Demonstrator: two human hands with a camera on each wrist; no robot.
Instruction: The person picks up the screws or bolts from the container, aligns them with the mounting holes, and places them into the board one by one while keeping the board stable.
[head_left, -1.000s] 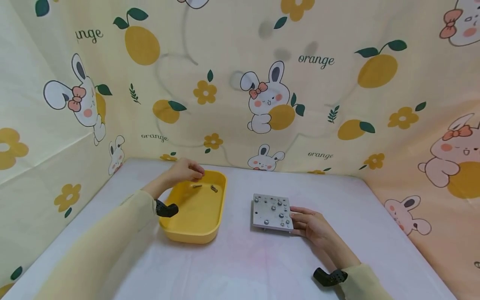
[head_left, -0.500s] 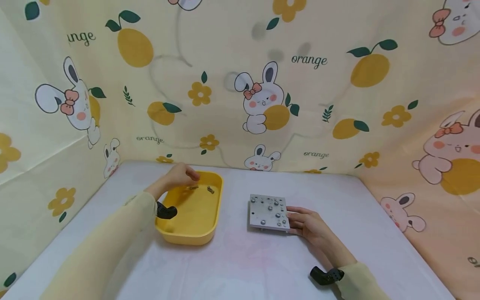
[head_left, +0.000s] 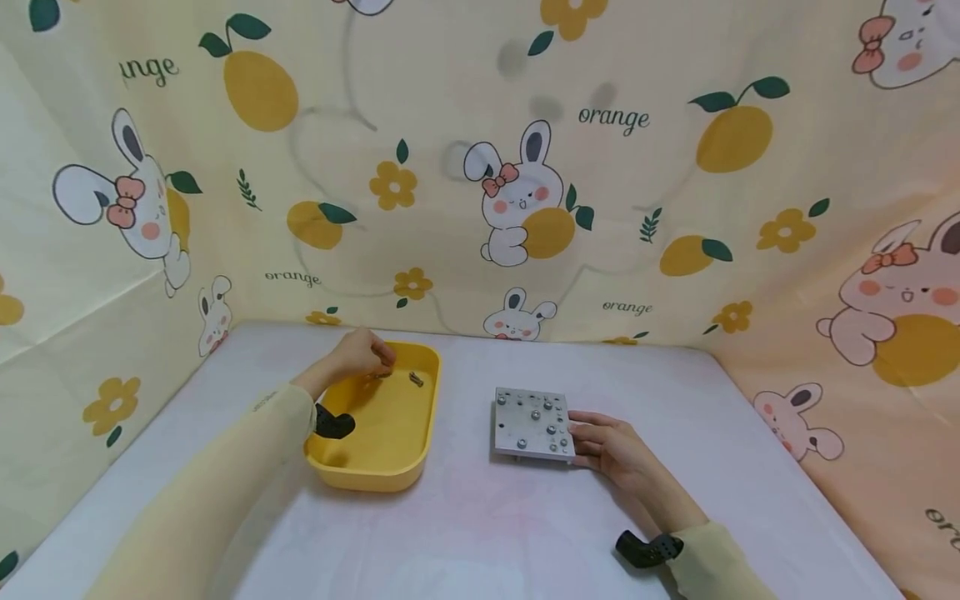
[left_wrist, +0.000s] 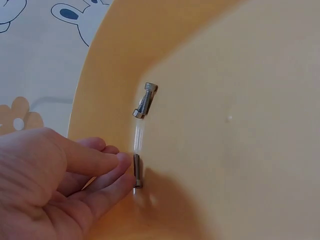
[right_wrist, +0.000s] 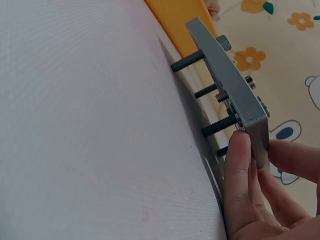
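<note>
My left hand (head_left: 362,353) reaches into the far end of the yellow tray (head_left: 372,480), its fingertips at a single socket-head screw (left_wrist: 136,170) lying by the wall. The left wrist view shows the fingertips beside this screw; I see no clear pinch. Just past it, two more screws (left_wrist: 145,101) lie side by side, heads at opposite ends. My right hand (head_left: 626,457) grips the right edge of a silver metal plate (head_left: 531,427) between thumb and fingers. Several screws go through the plate, and their threaded ends (right_wrist: 187,61) stick out below, over the white tabletop.
A white cloth (head_left: 465,533) covers the table. Behind and at both sides hang curtains (head_left: 450,208) printed with rabbits and oranges. Each wrist wears a black camera mount (head_left: 335,423). The tray stands left of the plate, with a gap between them.
My left hand has lowered toward the single screw, now mostly covering it in the head view. The right hand keeps its grip on the plate. The whole head view has shifted slightly.
</note>
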